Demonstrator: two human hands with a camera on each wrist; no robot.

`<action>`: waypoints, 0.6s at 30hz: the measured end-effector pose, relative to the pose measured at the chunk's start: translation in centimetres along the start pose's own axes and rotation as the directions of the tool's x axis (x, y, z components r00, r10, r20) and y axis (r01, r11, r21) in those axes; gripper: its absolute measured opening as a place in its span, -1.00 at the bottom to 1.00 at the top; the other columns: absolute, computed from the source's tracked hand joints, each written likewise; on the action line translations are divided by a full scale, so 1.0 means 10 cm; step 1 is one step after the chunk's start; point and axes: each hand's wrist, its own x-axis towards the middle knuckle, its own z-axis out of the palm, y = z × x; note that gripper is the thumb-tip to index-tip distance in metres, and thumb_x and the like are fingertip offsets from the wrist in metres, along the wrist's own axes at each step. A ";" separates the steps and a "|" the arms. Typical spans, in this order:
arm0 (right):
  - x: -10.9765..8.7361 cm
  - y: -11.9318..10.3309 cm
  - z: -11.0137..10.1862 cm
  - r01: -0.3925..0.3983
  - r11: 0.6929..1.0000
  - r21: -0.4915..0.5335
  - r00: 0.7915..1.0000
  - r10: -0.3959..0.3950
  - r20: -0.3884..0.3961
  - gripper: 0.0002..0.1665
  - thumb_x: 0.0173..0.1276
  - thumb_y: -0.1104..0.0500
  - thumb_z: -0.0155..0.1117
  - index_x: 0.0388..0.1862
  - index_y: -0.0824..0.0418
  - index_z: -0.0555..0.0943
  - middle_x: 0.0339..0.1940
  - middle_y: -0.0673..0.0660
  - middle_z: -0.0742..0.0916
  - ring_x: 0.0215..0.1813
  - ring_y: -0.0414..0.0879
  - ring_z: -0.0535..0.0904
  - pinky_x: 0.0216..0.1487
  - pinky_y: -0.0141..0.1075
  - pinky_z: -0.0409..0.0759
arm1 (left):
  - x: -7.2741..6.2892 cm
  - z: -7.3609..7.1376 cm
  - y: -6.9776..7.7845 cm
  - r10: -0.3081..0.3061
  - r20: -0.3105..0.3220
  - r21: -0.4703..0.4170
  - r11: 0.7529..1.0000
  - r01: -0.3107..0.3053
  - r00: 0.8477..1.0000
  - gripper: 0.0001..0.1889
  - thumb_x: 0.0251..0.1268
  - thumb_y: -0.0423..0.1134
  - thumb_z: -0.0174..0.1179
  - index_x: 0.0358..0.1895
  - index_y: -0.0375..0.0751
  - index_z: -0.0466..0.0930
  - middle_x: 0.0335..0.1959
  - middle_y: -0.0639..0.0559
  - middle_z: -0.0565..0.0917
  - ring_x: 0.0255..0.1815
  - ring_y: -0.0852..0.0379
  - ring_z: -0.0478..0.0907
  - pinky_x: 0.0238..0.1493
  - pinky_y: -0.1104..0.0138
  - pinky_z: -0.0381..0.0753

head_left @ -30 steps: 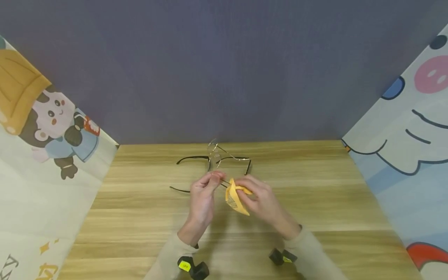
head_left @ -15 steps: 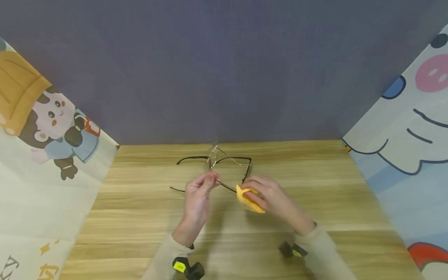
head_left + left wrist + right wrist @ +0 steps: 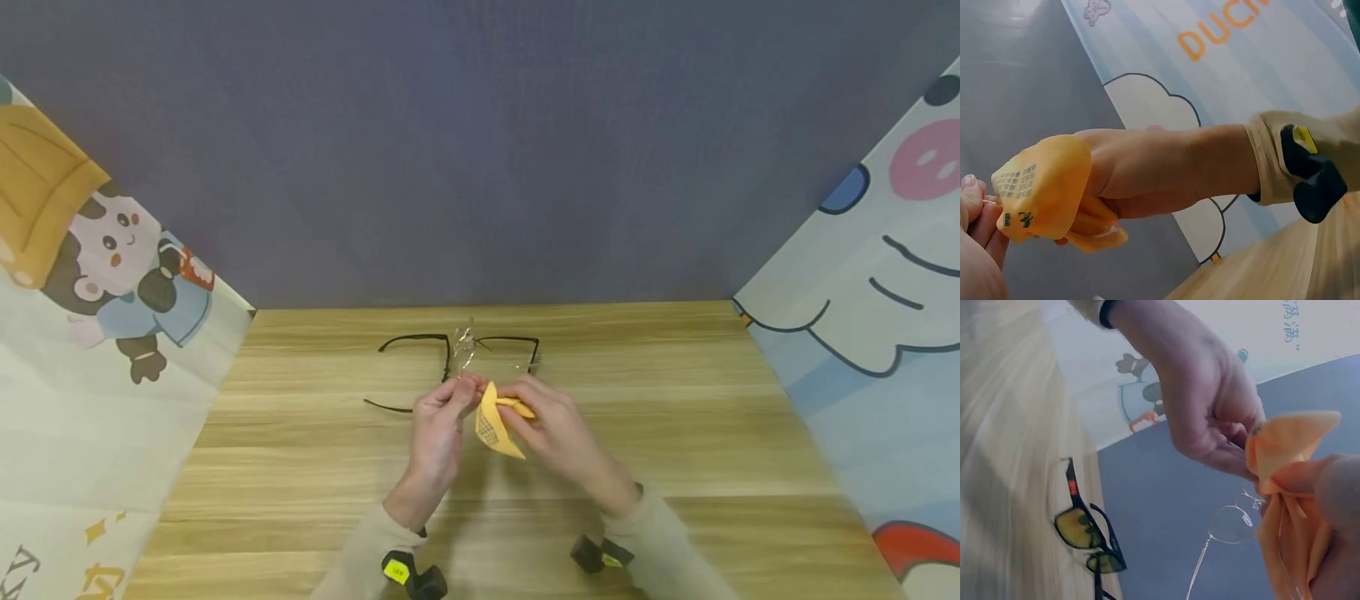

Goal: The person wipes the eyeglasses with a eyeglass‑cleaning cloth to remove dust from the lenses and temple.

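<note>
My left hand pinches a pair of thin-rimmed wire glasses between thumb and fingertips, above the table. Their round clear lens and one free temple show in the right wrist view. With my right hand I grip a yellow cloth, wrapped round the other temple close by the left fingertips. Most of that temple is hidden in the cloth. A printed dark pattern shows on the cloth in the left wrist view.
Black-framed glasses lie on the wooden table behind my hands, partly hidden by them; the right wrist view shows their yellow-tinted lens. A grey panel stands at the back, with cartoon-printed walls at both sides.
My right hand slid right along the temple with the cloth, then came back left against the left fingertips. The wire glasses tilted and dipped slightly.
</note>
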 end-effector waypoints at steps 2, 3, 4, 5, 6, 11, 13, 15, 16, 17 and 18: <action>0.01 -0.02 0.02 -0.029 1.000 -0.007 0.999 0.029 -0.016 -0.78 0.28 0.40 0.44 -0.09 0.30 0.70 -0.14 0.14 0.78 -0.13 -0.01 0.74 -0.08 -0.35 0.78 | 0.00 0.01 -0.01 -0.007 -0.018 -0.002 1.000 0.007 1.000 -0.81 0.47 -0.28 0.26 -0.33 0.06 0.80 -0.27 0.14 0.79 -0.17 0.24 0.70 0.11 0.35 0.69; 0.00 -0.02 0.03 -0.038 0.999 -0.006 0.999 0.038 -0.020 -0.77 0.27 0.42 0.45 -0.10 0.31 0.70 -0.15 0.14 0.78 -0.14 0.00 0.74 -0.08 -0.35 0.78 | 0.00 0.01 -0.01 -0.013 -0.024 -0.002 1.000 0.013 1.000 -0.81 0.47 -0.28 0.26 -0.33 0.05 0.79 -0.27 0.14 0.79 -0.17 0.23 0.70 0.11 0.35 0.69; 0.00 -0.02 0.03 -0.044 0.999 -0.002 0.999 0.044 -0.018 -0.77 0.26 0.43 0.45 -0.10 0.31 0.70 -0.15 0.14 0.78 -0.14 0.00 0.75 -0.09 -0.35 0.78 | 0.00 0.00 -0.01 -0.020 -0.026 -0.006 1.000 0.020 0.999 -0.79 0.49 -0.29 0.24 -0.34 0.03 0.79 -0.27 0.13 0.79 -0.16 0.23 0.70 0.12 0.35 0.69; -0.01 -0.01 0.03 -0.044 0.999 0.003 0.999 0.044 -0.014 -0.76 0.25 0.44 0.45 -0.11 0.32 0.70 -0.15 0.15 0.78 -0.14 0.01 0.75 -0.09 -0.36 0.78 | 0.00 0.00 0.00 -0.031 -0.028 -0.013 0.999 0.030 0.999 -0.77 0.50 -0.31 0.22 -0.35 0.02 0.78 -0.28 0.13 0.78 -0.16 0.23 0.70 0.13 0.35 0.69; -0.02 -0.01 0.03 -0.046 0.999 0.013 0.999 0.046 -0.006 -0.76 0.24 0.45 0.45 -0.11 0.32 0.69 -0.15 0.15 0.78 -0.14 0.02 0.75 -0.10 -0.37 0.78 | 0.00 -0.01 0.00 -0.037 -0.030 -0.021 0.999 0.036 0.999 -0.74 0.52 -0.33 0.20 -0.38 0.00 0.77 -0.28 0.12 0.77 -0.16 0.23 0.70 0.14 0.35 0.69; -0.09 0.07 -0.04 -0.026 0.998 0.052 0.998 0.023 0.063 -0.75 0.26 0.47 0.42 -0.09 0.35 0.68 -0.14 0.18 0.76 -0.15 0.03 0.75 -0.11 -0.46 0.75 | 0.02 -0.05 0.05 -0.052 -0.044 -0.074 0.996 0.049 0.998 -0.72 0.54 -0.37 0.15 -0.39 -0.04 0.74 -0.29 0.10 0.76 -0.16 0.23 0.70 0.11 0.38 0.70; -0.12 0.13 -0.07 0.014 0.998 0.055 0.996 -0.019 0.085 -0.77 0.29 0.45 0.41 -0.08 0.35 0.68 -0.16 0.18 0.75 -0.17 0.00 0.73 -0.13 -0.49 0.74 | 0.02 -0.08 0.07 -0.052 -0.042 -0.082 0.995 0.049 0.998 -0.74 0.53 -0.38 0.15 -0.35 -0.06 0.75 -0.28 0.08 0.76 -0.18 0.24 0.71 0.09 0.39 0.70; -0.15 0.19 -0.11 0.066 0.997 0.037 0.993 -0.069 0.099 -0.78 0.31 0.42 0.40 -0.07 0.33 0.68 -0.18 0.16 0.76 -0.18 -0.03 0.72 -0.14 -0.50 0.74 | 0.02 -0.10 0.09 -0.051 -0.040 -0.082 0.995 0.048 0.998 -0.74 0.53 -0.41 0.14 -0.31 -0.07 0.75 -0.27 0.08 0.76 -0.19 0.24 0.72 0.08 0.40 0.71; -0.16 0.22 -0.13 0.090 0.995 0.029 0.990 -0.093 0.104 -0.79 0.31 0.41 0.40 -0.08 0.32 0.68 -0.18 0.15 0.76 -0.19 -0.04 0.71 -0.14 -0.49 0.73 | 0.01 -0.11 0.10 -0.050 -0.039 -0.080 0.996 0.047 0.998 -0.74 0.53 -0.41 0.13 -0.30 -0.07 0.75 -0.27 0.08 0.76 -0.20 0.25 0.72 0.08 0.40 0.71; -0.17 0.25 -0.14 0.106 0.994 0.021 0.988 -0.108 0.110 -0.79 0.32 0.40 0.40 -0.08 0.31 0.69 -0.18 0.14 0.76 -0.19 -0.05 0.70 -0.13 -0.48 0.73 | 0.01 -0.12 0.10 -0.051 -0.040 -0.079 0.996 0.048 0.998 -0.73 0.54 -0.42 0.12 -0.30 -0.06 0.75 -0.27 0.09 0.76 -0.21 0.25 0.72 0.07 0.40 0.71; -0.17 0.26 -0.16 0.117 0.993 0.011 0.986 -0.118 0.117 -0.79 0.31 0.39 0.41 -0.08 0.30 0.69 -0.18 0.13 0.77 -0.19 -0.06 0.70 -0.12 -0.46 0.73 | 0.01 -0.13 0.11 -0.050 -0.040 -0.078 0.996 0.047 0.998 -0.73 0.54 -0.42 0.12 -0.30 -0.06 0.75 -0.27 0.08 0.76 -0.21 0.25 0.72 0.07 0.40 0.71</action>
